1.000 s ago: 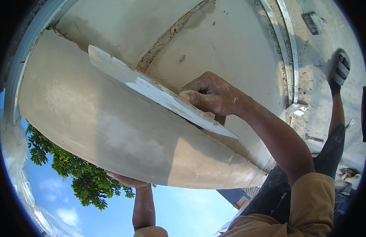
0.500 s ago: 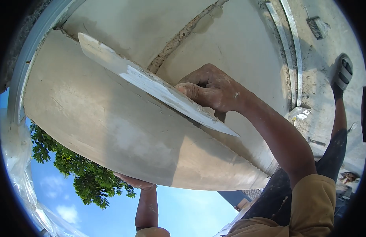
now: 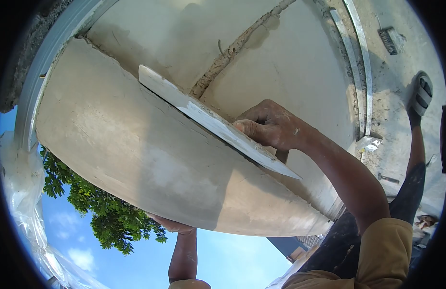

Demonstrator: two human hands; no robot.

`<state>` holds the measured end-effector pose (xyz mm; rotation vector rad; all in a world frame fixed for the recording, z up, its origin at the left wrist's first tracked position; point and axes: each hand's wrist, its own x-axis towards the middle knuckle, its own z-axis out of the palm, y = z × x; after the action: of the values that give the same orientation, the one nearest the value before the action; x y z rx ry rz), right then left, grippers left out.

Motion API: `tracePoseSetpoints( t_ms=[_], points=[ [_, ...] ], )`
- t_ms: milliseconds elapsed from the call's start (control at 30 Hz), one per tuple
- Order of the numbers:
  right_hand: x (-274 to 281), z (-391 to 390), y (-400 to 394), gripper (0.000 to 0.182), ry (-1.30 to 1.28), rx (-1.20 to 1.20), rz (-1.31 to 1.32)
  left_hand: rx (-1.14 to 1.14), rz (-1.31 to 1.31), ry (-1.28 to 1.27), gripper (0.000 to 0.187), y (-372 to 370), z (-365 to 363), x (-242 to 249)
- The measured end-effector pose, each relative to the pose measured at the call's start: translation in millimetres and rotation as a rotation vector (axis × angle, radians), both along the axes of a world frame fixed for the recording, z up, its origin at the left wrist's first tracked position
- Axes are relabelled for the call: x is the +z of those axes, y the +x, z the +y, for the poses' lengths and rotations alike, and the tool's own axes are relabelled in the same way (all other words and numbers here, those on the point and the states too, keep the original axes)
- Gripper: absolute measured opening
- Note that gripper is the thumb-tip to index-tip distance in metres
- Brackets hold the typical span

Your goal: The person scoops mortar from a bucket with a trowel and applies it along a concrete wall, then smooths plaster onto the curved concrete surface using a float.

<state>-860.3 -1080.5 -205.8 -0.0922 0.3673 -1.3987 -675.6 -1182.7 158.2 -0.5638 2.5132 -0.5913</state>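
My right hand is closed around the handle of a long plastering trowel. Pale, wet-looking plaster coats the trowel's blade, which lies slantwise along the corner where two plastered wall faces meet. The narrower plastered face is on one side of the blade, the wider one on the other. At the outer edge of the narrow face, my left hand touches the wall; its fingers are mostly hidden behind that edge.
A rough groove crosses the wider face, with a short wire sticking out. Long metal strips, a brush and a small tool lie on the ground. My sandalled foot stands there. Clear plastic sheeting hangs beside a frame.
My right hand and the trowel have slid along the corner toward the lower right, and the blade's angle has altered. My left hand keeps its place on the edge. The whole view has shifted slightly.
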Motion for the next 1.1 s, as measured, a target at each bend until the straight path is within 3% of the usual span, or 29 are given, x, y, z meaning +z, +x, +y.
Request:
tracePoseSetpoints(
  t_ms=[100,200,400,500,600,700,900,1000,1100],
  points=[
    [-6,4,7,0.073,-0.015,0.059,0.081,0.0,0.044,0.026,0.105,-5,4,-6],
    [-7,0,1,0.07,0.071,-0.127,-0.021,-0.038,0.054,-0.012,0.104,7,0,-2],
    [-3,-39,-44,0.065,-0.043,-0.218,0.087,0.03,0.13,0.082,0.106,-20,8,-23],
    [1,-50,-44,0.066,-0.02,-0.12,0.118,0.015,0.128,0.083,0.109,-18,7,-19],
    [1,-51,-43,0.067,-0.045,-0.204,0.107,0.011,0.122,0.072,0.11,-12,5,-16],
    [7,-44,-48,0.068,-0.023,-0.101,-0.025,0.041,0.135,0.093,0.109,-22,9,-23],
    [4,-33,-38,0.067,-0.01,0.1,0.03,-0.023,0.126,0.115,0.106,-27,7,-28],
    [3,-31,-34,0.074,0.125,0.029,0.004,-0.051,0.131,0.111,0.105,-20,5,-27],
    [-3,-41,-56,0.074,0.08,-0.027,0.02,-0.004,0.125,0.128,0.103,-12,4,-20]
  ],
)
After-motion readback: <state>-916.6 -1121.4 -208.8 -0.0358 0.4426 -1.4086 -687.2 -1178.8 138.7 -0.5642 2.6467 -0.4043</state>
